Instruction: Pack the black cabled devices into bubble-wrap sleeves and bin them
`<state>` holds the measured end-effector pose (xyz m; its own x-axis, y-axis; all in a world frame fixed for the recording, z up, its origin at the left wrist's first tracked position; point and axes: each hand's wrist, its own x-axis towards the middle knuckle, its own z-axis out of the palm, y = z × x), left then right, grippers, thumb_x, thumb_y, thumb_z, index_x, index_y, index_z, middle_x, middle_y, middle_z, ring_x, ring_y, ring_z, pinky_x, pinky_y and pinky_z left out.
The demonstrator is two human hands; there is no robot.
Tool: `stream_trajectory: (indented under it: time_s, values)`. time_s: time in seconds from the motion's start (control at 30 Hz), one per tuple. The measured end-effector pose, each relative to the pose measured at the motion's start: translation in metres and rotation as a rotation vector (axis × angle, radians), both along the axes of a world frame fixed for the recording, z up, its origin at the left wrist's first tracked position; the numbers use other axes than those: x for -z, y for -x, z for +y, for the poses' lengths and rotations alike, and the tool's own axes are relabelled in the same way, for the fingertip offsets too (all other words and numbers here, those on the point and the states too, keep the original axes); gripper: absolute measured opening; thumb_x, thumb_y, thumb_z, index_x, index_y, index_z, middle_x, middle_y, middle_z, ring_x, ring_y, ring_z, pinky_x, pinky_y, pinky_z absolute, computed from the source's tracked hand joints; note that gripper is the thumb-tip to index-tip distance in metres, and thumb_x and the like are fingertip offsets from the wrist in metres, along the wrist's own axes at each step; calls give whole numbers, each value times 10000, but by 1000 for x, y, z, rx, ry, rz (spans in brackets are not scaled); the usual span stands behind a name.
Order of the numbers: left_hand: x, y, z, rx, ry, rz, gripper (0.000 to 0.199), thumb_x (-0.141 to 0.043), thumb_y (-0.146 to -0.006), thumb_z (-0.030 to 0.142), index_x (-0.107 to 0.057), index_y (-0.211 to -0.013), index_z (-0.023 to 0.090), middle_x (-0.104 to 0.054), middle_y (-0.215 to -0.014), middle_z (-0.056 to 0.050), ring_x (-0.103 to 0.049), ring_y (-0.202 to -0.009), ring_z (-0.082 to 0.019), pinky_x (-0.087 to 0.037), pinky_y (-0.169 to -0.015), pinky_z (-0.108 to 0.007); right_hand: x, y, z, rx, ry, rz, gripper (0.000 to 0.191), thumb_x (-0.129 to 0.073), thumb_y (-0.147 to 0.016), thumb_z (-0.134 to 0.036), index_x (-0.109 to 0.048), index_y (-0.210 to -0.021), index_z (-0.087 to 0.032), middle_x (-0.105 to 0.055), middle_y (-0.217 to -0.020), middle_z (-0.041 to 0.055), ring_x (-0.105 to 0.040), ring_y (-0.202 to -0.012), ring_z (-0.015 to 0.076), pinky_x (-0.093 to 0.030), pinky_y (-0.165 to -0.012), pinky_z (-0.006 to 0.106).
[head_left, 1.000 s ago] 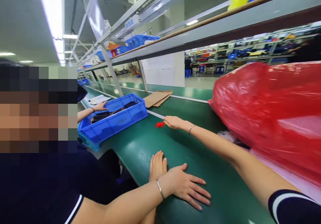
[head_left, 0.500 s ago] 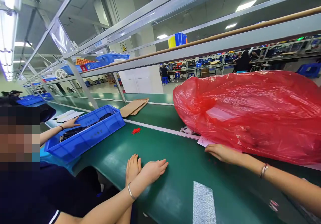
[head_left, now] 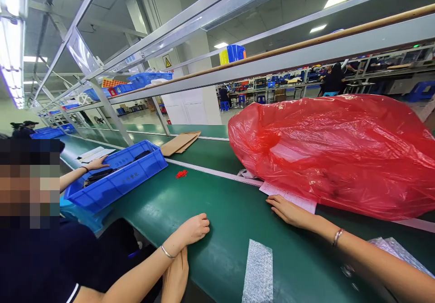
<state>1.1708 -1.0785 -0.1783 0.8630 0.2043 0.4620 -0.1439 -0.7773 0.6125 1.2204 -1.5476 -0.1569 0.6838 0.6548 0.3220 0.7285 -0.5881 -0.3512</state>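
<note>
Shifting off the red bits (head_left: 181,174) on the green table (head_left: 217,199), my right hand (head_left: 287,211) is now beside the pink paper (head_left: 287,193), leaving the pile untouched. Can't tell if either hand's gripping; left hand (head_left: 176,273) is half-hidden under a coworker's arm (head_left: 136,273).

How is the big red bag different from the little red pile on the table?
The red bag is big; the red pile is tiny. The bag is shiny, see-through plastic; the pile is many small bits. The bag lies near the right hand, the pile nearer the blue crate. Both are red.
</note>
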Motion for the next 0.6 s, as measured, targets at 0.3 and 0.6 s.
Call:
stream_trajectory:
  time_s: [0.3,0.6]
  values:
    - [-23,-10,2,129,164,291,178,-645,-940,288,-687,-770,249,-676,-691,-4,-662,-627,-211,-596,-566,-353,-16,16,-7,-141,18,127,339,-562,-1046,-422,-624,-1289,-194,-634,-1280,98,-634,-1146,253,-529,-994,498]
    - [69,152,-30,-131,35,-129,302,-566,-915,394,-725,-1144,278,-724,-1277,-96,-609,-1296,-373,-583,-1010,-600,-23,13,-12,-192,7,172,305,-499,-1072,-428,-675,-1057,-180,-672,-1114,65,-651,-993,202,-549,-898,420]
